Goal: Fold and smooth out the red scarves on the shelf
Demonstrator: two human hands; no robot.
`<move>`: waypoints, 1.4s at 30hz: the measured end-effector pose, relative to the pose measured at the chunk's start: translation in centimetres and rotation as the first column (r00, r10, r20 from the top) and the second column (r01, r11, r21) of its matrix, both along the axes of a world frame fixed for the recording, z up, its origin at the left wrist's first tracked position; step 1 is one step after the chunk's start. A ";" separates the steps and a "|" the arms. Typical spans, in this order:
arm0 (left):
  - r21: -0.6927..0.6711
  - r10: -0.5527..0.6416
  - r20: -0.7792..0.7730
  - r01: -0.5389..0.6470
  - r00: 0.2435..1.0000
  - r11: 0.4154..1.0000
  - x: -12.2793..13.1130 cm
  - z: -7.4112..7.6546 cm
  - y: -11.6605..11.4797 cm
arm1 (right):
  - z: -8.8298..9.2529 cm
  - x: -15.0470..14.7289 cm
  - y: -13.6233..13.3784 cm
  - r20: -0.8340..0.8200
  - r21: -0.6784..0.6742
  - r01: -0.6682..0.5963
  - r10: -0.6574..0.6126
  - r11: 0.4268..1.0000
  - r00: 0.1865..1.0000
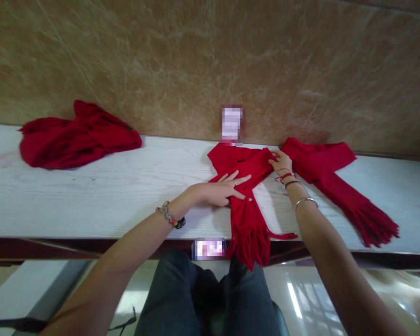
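Note:
In front of me a red fringed scarf (252,163) lies folded with its ends crossed on a white wood-grain bench top (168,163). Its fringe hangs over the front edge. My left hand (224,189) rests flat on the crossing, fingers spread. At the scarf's upper right corner, my right hand (281,163) pinches the cloth between thumb and fingers. Just right of that hand lies a second red scarf (322,163), folded at an angle, its fringe pointing to the lower right.
A crumpled red cloth (77,137) lies at the far left against the brown marble wall (182,70). A blurred-out white card or phone (231,123) leans on the wall behind the middle scarf. Another blurred phone-like object (209,248) is at the front edge above my legs.

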State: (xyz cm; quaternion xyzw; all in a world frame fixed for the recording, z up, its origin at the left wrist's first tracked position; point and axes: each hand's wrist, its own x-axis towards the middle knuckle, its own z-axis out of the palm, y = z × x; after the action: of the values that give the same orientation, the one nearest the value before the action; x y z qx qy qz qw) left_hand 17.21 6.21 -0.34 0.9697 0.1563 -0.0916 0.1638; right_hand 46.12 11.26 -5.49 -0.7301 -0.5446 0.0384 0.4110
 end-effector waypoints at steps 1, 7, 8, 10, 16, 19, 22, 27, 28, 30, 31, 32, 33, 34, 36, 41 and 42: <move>0.012 0.027 0.008 -0.027 1.000 1.000 -0.1 0.0 0.1 | 0.2 0.0 -0.2 0.042 0.003 0.007 -0.007 1.000 0.999; 0.070 0.361 -0.016 -0.359 0.932 0.931 -1.0 -0.2 1.5 | 3.1 -3.8 -3.3 0.239 -0.025 -0.196 0.197 0.980 0.951; 0.069 0.411 -0.035 -0.408 0.911 0.911 -1.1 -0.3 1.7 | 3.5 -5.1 -4.1 0.212 -0.112 -0.304 0.322 0.946 0.923; 0.058 0.461 -0.061 -0.458 0.886 0.887 -1.3 -0.6 2.0 | 3.9 -7.8 -5.6 0.207 -0.242 -0.465 0.513 0.852 0.833; 0.014 0.400 -0.048 -0.400 0.915 0.917 -1.7 -1.2 3.1 | 3.8 -13.0 -8.5 0.355 -0.320 -0.785 0.836 0.530 0.419; -0.009 0.344 -0.053 -0.345 0.937 0.939 -2.5 -1.2 3.9 | 3.8 -12.8 -8.5 0.346 -0.427 -0.814 0.903 0.394 0.256; -0.039 0.331 -0.033 -0.332 0.943 0.942 -3.7 -1.1 4.9 | 3.9 -12.2 -8.2 0.362 -0.501 -0.802 0.921 0.324 0.146; -0.067 0.298 0.074 -0.294 0.952 0.954 -4.7 -0.9 6.3 | 4.0 -12.6 -8.5 0.461 -0.544 -0.745 0.879 0.387 0.120; -0.069 0.315 0.108 -0.309 0.943 0.948 -4.7 -0.8 6.4 | 4.0 -12.7 -8.6 0.477 -0.549 -0.731 0.870 0.406 0.126; -0.103 0.368 0.163 -0.355 0.915 0.929 -4.5 -0.8 6.6 | 3.9 -13.0 -8.8 0.502 -0.559 -0.703 0.854 0.440 0.135; -0.134 0.393 0.181 -0.373 0.901 0.918 -4.4 -0.8 6.7 | 3.8 -13.0 -8.9 0.511 -0.564 -0.692 0.849 0.451 0.136; -0.169 0.416 0.193 -0.387 0.889 0.906 -4.3 -0.9 6.7 | 3.8 -13.0 -8.9 0.513 -0.568 -0.687 0.848 0.453 0.135; -0.199 0.434 0.199 -0.397 0.879 0.896 -4.2 -0.9 6.7 | 3.8 -12.9 -8.8 0.507 -0.566 -0.692 0.851 0.448 0.136; -0.216 0.450 0.206 -0.408 0.869 0.887 -4.1 -0.9 6.7 | 3.8 -12.8 -8.7 0.494 -0.553 -0.710 0.858 0.436 0.142; -0.201 0.481 0.242 -0.441 0.843 0.875 -4.0 -1.0 6.7 | 4.2 -12.2 -8.6 0.446 -0.485 -0.780 0.879 0.394 0.167; -0.033 0.550 0.498 -0.619 0.670 0.784 -3.7 -1.5 7.1 | 5.9 -10.3 -8.8 0.348 -0.131 -0.925 0.890 0.356 0.294; -0.020 0.549 0.527 -0.637 0.648 0.771 -3.7 -1.6 7.1 | 6.0 -10.2 -8.9 0.339 -0.093 -0.930 0.890 0.354 0.305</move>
State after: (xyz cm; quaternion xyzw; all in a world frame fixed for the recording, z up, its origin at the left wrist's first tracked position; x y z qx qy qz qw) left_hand 13.53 13.34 -1.94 0.8630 0.4241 0.2374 0.1377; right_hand 35.94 2.39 0.52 -0.2621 -0.9226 0.1075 0.2618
